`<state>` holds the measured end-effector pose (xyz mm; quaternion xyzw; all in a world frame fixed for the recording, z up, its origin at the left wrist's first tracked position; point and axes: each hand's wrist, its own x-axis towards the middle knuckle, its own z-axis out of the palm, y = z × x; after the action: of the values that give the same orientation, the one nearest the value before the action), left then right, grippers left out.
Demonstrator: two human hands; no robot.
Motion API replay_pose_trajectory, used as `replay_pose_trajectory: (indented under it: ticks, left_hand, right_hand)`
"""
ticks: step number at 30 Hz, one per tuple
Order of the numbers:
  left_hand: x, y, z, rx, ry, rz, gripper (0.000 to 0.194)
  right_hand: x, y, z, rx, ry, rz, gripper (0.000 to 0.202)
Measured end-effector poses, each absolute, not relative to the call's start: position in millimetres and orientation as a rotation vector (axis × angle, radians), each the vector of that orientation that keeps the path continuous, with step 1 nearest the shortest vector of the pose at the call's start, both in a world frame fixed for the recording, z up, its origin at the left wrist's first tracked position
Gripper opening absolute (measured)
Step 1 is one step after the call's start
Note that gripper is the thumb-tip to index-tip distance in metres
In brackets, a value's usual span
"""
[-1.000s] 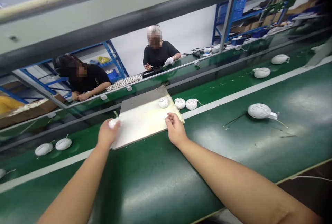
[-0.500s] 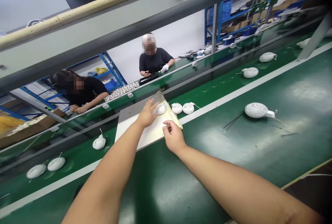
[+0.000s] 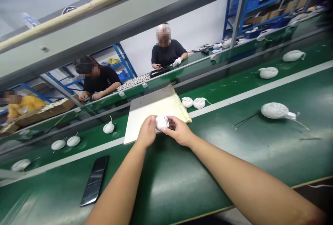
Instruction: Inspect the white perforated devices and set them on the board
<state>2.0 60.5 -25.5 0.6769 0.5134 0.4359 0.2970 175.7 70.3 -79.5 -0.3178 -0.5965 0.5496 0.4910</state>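
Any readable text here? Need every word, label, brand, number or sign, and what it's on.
None readable.
White part in the left hand and right hand: small dark marks, can't tell whether they're print or slots.
Black shirt at picture left: faint pale marks, too blurred to read.
Phone: dark, shiny face, no text visible.

Casing (image 3: 162,123) between the fingers (image 3: 152,122), phone (image 3: 94,181) to the left, two more casings (image 3: 199,103) right of the board (image 3: 148,113).
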Motion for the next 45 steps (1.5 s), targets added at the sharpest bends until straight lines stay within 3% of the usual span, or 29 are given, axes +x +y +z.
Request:
replay_pose_trajectory:
  ticks: [7,12,21,33,37,40,42,45]
  left_hand:
    - [10,12,-26,1.853,1.17,1.57,0.056]
    - [12,-5,-31,1.773,1.246,1.577,0.049]
    - [34,-10,-43,1.63,1.039,1.387,0.05]
    - [44,-11,-50,1.745,1.149,1.423,0.048]
    - [25,0,-47,1.929,1.269,1.496,0.04]
    - [12,4,-48,2.063,1.375,1.304,0.057]
    - [0,10,-49,2.068,1.411,1.083,0.063]
    - [-36,28,-49,1.922,1.647,1.03,0.053]
  right_hand:
    - [162,41,-70,-0.484,-1.43,1.733,0.038]
    - [164,32,-66,-0.489,-1.461,1.791,0.04]
    - [154,34,-75,-0.591,-0.94,1.658,0.057]
    - [155,30,-70,-0.857,-1.193,1.503,0.06]
    - [161,39,-69,-0.933,-1.31,1.545,0.052]
    - [160,38,-71,-0.962,-1.383,1.524,0.04]
    - [161,40,-70,-0.988,-1.462,1.437,0.035]
    - [178,60,-64,-1.066,-1.635,1.156,0.037]
